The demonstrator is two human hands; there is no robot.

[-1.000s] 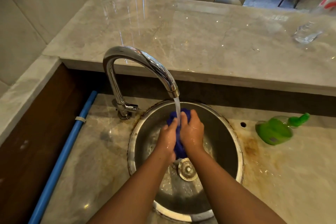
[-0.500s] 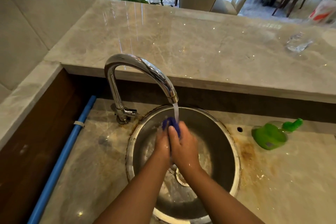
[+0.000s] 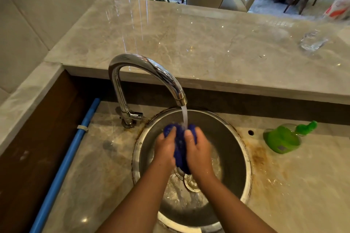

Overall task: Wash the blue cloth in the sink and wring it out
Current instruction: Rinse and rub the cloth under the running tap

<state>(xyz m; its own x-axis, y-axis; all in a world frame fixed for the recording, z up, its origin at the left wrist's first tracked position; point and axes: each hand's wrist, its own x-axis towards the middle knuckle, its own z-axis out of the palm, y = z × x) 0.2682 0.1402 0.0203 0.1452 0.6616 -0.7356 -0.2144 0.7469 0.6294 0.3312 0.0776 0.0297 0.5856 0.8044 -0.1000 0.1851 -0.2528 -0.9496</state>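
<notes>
Hands have drawn apart: left hand point(image 3: 165, 150) and right hand point(image 3: 199, 154) each clutch blue cloth point(image 3: 180, 154) under running tap point(image 3: 145, 67); washing continues.

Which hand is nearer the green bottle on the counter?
Right. The right hand grips the blue cloth on the side toward the green bottle; the left hand grips its far side.

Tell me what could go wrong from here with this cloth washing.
1. The tap stream lands on the blue cloth, which is gripped between the left hand and the right hand. Rubbing there may spray water over the sink rim onto the counter.
2. The cloth hangs over the drain. If it slips, it could cover the drain and water might pool.
3. The green bottle sits close to the rim, so a swinging right elbow might knock it.
</notes>
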